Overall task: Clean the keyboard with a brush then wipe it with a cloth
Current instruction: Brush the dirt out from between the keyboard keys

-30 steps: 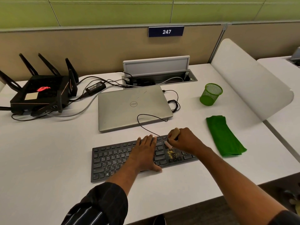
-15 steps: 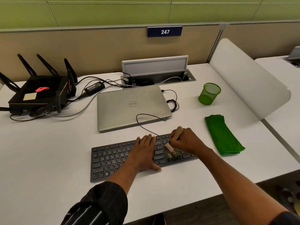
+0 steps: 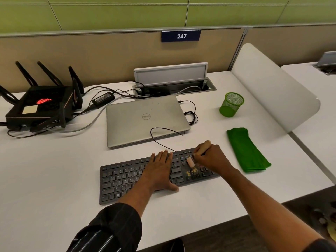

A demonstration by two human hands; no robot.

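I count one keyboard (image 3: 127,179) at lower centre of the frame, flat on the white desk (image 3: 54,170), with two hands on it. The left hand (image 3: 160,170) lies flat on the middle keys, fingers straight and close together. The right hand (image 3: 211,157) curls round one brush (image 3: 190,161), whose pale bristle end touches the right-side keys just above a scatter of yellow crumbs (image 3: 192,172). One folded green cloth (image 3: 245,150) lies right of the keyboard, not touching it. Further up I see one closed laptop (image 3: 145,119), one green mesh cup (image 3: 231,104) and, at the left, one black router (image 3: 40,106).
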